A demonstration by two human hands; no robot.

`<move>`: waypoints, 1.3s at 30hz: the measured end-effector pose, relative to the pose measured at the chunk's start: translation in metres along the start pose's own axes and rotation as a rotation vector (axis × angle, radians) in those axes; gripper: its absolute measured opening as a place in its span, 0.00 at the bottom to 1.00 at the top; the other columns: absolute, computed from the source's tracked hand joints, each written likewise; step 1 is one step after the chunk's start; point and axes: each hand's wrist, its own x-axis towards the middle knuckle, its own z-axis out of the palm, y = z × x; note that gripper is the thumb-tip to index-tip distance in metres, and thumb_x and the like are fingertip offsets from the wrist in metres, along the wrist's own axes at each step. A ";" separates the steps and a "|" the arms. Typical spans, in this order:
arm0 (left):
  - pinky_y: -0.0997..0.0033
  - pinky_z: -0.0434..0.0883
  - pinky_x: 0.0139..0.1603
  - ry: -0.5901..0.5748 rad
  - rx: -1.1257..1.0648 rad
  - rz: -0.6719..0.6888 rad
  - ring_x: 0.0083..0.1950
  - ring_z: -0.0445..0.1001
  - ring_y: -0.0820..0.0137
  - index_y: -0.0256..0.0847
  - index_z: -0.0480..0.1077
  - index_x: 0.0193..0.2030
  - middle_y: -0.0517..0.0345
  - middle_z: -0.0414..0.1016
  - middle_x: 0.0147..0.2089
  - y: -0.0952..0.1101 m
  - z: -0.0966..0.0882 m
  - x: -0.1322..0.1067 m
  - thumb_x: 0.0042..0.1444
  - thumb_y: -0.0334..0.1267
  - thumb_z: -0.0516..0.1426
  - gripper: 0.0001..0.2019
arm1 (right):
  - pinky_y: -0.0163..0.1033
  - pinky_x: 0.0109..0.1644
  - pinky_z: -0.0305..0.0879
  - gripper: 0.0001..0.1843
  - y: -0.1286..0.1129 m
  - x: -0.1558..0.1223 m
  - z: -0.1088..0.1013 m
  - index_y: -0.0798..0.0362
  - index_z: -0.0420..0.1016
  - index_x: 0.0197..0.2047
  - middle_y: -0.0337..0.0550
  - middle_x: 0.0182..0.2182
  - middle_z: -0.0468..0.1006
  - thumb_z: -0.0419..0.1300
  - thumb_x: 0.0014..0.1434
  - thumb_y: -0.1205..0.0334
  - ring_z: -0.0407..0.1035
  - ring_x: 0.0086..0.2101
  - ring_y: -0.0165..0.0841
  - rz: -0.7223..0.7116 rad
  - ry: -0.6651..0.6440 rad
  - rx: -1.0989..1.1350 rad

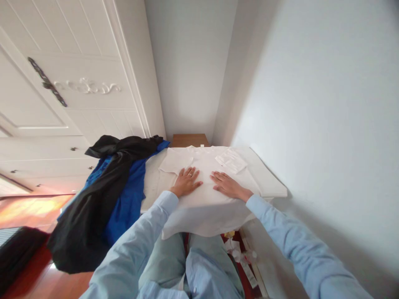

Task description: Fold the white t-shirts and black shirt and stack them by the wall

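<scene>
A white short-sleeved shirt (205, 185) lies spread over the white table (268, 178), its lower hem hanging off the near edge. My left hand (187, 181) rests flat on the left part of the shirt, fingers apart, a ring on one finger. Flat on the right part lies my right hand (229, 185), fingers stretched out. Neither hand holds anything. Beyond my right hand, a white folded or bunched piece of cloth (231, 160), perhaps the other sleeve, sits on the shirt.
Black cloth (115, 182) and blue cloth (132, 199) drape over the table's left end down toward the floor. A white wardrobe (131, 62) stands at the left, a pale wall (318, 104) at the right. Behind the table is a brown wooden piece (190, 140). Crumpled papers (238, 251) lie below.
</scene>
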 end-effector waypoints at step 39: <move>0.46 0.45 0.76 -0.036 0.014 0.001 0.78 0.48 0.56 0.41 0.54 0.76 0.45 0.50 0.78 -0.015 -0.004 -0.006 0.70 0.60 0.38 0.36 | 0.56 0.76 0.44 0.40 0.016 -0.031 -0.005 0.53 0.53 0.76 0.51 0.74 0.50 0.39 0.72 0.37 0.45 0.73 0.45 0.100 -0.014 -0.053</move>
